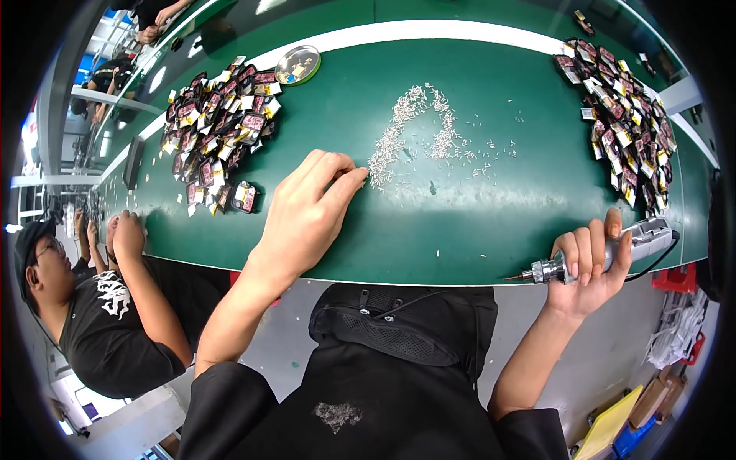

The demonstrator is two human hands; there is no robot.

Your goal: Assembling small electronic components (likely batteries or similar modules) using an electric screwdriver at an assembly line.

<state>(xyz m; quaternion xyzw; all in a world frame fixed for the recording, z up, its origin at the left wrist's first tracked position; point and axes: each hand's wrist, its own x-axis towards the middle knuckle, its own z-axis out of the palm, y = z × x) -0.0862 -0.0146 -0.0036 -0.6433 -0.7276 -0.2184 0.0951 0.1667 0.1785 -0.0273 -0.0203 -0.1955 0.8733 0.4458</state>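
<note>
My left hand [307,207] reaches over the green table, thumb and forefinger pinched together at the left edge of a scattered pile of small silvery screws [389,146]. Whatever sits between those fingertips is too small to make out. At the table's front edge on the right, my right hand [590,253] is wrapped around a grey electric screwdriver [642,238]. Its thin reddish bit points left, and a black cord curves from its rear end. The pile bends in an arch, with loose screws strewn to its right.
Heaps of small black-and-pink modules with white and yellow tabs [222,126] lie at left and similar modules [621,123] at right. A round shallow dish [297,66] with small pieces stands at the back left. Another person [115,322] works on the left.
</note>
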